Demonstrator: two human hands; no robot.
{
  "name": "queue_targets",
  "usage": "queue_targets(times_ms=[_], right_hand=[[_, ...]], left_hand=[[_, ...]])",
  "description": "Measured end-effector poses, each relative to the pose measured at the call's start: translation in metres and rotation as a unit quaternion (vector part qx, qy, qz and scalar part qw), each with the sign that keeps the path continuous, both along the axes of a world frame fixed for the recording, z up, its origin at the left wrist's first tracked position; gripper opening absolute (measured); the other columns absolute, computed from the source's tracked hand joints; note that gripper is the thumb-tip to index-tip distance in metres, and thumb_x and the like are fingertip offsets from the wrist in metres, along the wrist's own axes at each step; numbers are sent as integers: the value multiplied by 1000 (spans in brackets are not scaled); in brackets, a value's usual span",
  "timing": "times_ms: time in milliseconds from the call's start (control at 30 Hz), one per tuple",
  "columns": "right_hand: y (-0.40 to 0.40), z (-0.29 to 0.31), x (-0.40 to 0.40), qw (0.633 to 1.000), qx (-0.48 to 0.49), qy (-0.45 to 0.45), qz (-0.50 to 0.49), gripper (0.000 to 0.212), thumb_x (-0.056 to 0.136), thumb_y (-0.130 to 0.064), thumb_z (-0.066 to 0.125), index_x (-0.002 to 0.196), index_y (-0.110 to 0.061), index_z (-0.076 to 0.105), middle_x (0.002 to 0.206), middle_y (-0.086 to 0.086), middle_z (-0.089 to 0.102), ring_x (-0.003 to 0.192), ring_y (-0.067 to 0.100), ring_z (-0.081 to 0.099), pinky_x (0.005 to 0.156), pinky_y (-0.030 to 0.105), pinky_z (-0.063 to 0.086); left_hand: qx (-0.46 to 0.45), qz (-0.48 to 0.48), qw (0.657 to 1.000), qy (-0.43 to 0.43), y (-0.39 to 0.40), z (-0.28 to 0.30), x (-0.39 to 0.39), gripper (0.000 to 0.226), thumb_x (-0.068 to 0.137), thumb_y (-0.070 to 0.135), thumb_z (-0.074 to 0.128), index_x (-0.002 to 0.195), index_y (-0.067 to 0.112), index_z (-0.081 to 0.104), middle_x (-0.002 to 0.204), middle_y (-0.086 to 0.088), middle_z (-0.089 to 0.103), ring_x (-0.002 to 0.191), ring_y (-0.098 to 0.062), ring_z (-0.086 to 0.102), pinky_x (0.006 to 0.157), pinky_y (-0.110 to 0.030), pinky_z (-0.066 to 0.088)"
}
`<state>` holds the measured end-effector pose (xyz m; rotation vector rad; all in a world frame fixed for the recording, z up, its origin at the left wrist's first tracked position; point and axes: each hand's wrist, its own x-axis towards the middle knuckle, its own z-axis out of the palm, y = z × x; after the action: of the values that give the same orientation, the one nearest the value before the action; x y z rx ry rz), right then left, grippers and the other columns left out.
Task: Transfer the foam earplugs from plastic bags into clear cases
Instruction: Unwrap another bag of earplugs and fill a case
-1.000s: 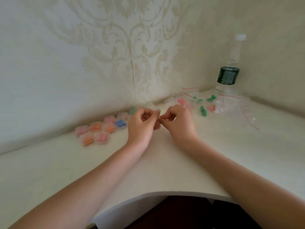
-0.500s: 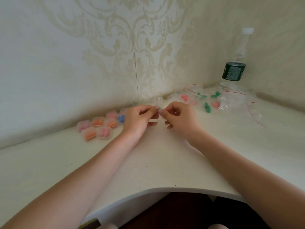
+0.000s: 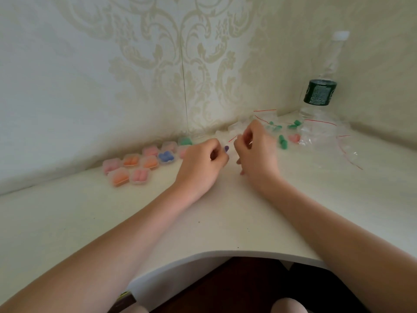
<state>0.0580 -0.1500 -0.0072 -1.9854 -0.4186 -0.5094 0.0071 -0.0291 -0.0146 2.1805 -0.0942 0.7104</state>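
Head view showed our left hand [image 3: 200, 163] pinching a purple earplug [image 3: 226, 149], our right hand [image 3: 255, 150] pinching a thin bag [image 3: 230, 137]; we judged both light, squashy, best held by fingertips.

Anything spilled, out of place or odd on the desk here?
Mildly: two green earplugs lie loose on the desk right of the right hand, seemingly outside any bag or case. The filled cases sit tidily on the left.
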Motion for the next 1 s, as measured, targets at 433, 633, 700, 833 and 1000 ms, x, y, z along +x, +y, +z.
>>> queue_targets(times_ms=[433, 633, 700, 833, 1000], right_hand=[[-3, 10, -8, 934, -352, -54, 33, 39, 91, -5, 42, 119, -22, 62, 148, -5, 39, 122, 22, 49, 74, 28, 37], [0, 6, -4, 964, -254, 16, 81, 49, 88, 8, 35, 130, -8, 53, 144, 7, 45, 118, 24, 53, 90, 28, 42], [-2, 8, 1, 985, -65, 86, 136, 49, 86, 13, 32, 123, -6, 58, 136, 7, 55, 96, 17, 63, 82, 23, 47], [-7, 12, 1, 952, 89, 163, 244, 59, 88, 16, 29, 120, -25, 56, 107, -4, 66, 76, 6, 64, 68, 18, 52], [-5, 9, -3, 947, 45, 174, 266, 55, 89, 9, 39, 115, -37, 58, 108, -8, 64, 77, 6, 65, 68, 21, 50]], left_hand=[[-30, 4, 1000, 3, -1, 0, 0, 27, 84, 22, 57, 65, 3, 52, 59, -16, 57, 62, -34, 59, 64, -52, 49], [-50, -13, 998, -29, -2, 0, -2, 23, 88, 23, 54, 67, 15, 53, 62, -7, 61, 62, -27, 61, 62, -48, 52], [-117, 29, 991, -56, -1, 5, -3, 21, 90, 28, 52, 75, 13, 56, 69, -8, 61, 63, -25, 60, 56, -43, 53], [-274, 47, 961, 4, 7, 10, 3, 14, 96, 22, 54, 98, 10, 62, 83, 2, 66, 65, -14, 66, 52, -24, 55], [-421, -60, 902, 69, 13, 7, 6, 10, 91, 10, 61, 99, 4, 65, 70, -2, 72, 73, -12, 70, 72, -22, 57]])
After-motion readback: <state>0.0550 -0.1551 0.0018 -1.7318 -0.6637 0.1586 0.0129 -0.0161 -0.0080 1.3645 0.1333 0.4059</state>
